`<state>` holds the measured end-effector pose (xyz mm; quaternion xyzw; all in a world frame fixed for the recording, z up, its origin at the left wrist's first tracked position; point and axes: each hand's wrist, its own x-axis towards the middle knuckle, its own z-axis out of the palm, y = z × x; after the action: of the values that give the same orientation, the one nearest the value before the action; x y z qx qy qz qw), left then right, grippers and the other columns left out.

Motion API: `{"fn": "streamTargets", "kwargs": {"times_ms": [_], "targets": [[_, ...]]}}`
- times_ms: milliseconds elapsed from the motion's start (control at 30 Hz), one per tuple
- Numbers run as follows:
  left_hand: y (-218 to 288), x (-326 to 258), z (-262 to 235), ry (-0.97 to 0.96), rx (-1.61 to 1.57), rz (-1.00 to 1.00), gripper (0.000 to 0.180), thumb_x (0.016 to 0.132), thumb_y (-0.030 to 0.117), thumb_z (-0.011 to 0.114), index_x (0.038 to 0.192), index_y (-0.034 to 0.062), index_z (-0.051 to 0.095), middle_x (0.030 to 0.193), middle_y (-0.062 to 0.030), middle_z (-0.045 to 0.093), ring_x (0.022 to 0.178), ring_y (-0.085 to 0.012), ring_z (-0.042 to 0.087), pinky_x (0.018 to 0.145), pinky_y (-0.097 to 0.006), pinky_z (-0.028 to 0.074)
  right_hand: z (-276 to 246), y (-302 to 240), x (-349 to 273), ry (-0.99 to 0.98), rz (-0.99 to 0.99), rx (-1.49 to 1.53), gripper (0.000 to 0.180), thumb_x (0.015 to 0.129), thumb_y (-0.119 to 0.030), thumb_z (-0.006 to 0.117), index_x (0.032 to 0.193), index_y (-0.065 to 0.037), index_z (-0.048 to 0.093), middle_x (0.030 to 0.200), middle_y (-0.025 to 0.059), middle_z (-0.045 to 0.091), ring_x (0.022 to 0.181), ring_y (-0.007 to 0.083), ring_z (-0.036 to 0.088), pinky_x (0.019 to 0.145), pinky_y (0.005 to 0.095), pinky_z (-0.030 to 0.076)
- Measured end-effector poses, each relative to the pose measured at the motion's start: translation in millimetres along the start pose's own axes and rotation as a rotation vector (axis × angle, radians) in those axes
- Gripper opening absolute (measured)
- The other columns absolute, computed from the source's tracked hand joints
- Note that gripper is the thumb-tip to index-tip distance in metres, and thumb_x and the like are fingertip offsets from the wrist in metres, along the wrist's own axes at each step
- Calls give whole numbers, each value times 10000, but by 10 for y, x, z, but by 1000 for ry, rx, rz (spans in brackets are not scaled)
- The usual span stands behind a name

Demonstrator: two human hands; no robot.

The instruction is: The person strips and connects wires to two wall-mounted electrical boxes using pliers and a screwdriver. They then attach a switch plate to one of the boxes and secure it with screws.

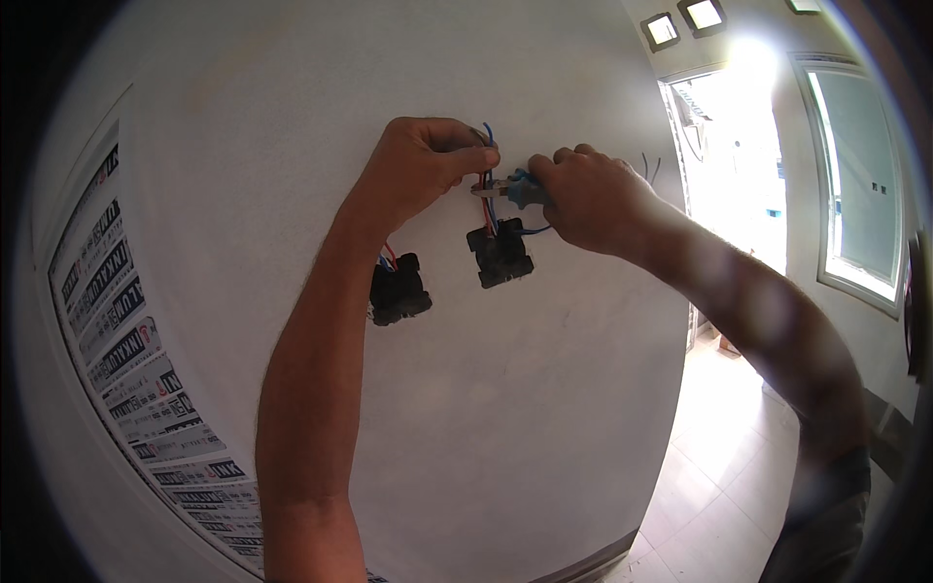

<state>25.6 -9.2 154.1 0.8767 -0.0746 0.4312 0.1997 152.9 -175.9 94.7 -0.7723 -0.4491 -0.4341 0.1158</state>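
Note:
My left hand [420, 165] pinches a bundle of red and blue wires [488, 199] that rise out of a dark wall box [500, 255] set in the white wall [544, 389]. My right hand [583, 199] grips a blue-handled pliers-like tool [520, 189], its metal tip touching the wires just under my left fingers. A second dark wall box [398, 291] sits lower left, partly hidden behind my left forearm, with red and blue wire ends showing at its top.
Two thin loose wires [649, 167] stick out of the wall near its right edge. Past that edge lie a bright doorway [734, 175], a window [860, 185] and a tiled floor [719, 486]. A printed sheet [126, 330] covers a panel at left.

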Motion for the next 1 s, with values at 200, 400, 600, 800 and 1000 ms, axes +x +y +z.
{"fn": "streamTargets", "kwargs": {"times_ms": [200,400,600,800,1000], "targets": [[15,-5,12,-4,21,14,184,908,230,817,917,48,796,649,24,610,560,-47,444,521,-236,323,56,115,71,100,-29,-85,252,865,-110,676,1104,-32,654,967,157,726,1015,357,720,842,520,571],[22,-21,-18,6,66,32,225,876,273,838,948,60,816,768,-31,707,679,-104,587,621,-285,458,-41,132,159,-73,19,30,372,837,-48,659,1208,-56,644,1015,164,743,956,369,757,821,467,608],[0,-24,-21,3,62,21,244,878,293,823,959,63,816,774,-9,700,659,-78,529,603,-268,418,-94,131,152,-128,17,59,391,823,-35,642,1213,-68,651,1003,165,741,957,375,751,819,475,608],[-26,4,-12,24,8,2,242,897,294,819,932,56,800,740,29,647,634,-44,455,583,-240,358,-174,160,217,-271,19,168,215,809,-56,628,1019,-28,667,875,181,724,874,383,731,775,478,576],[116,34,-111,200,-224,141,239,910,238,824,963,6,798,730,7,637,656,-66,506,593,-263,405,-589,411,126,-366,162,191,201,849,-177,736,994,-48,684,935,121,733,916,320,715,840,445,572]]}}
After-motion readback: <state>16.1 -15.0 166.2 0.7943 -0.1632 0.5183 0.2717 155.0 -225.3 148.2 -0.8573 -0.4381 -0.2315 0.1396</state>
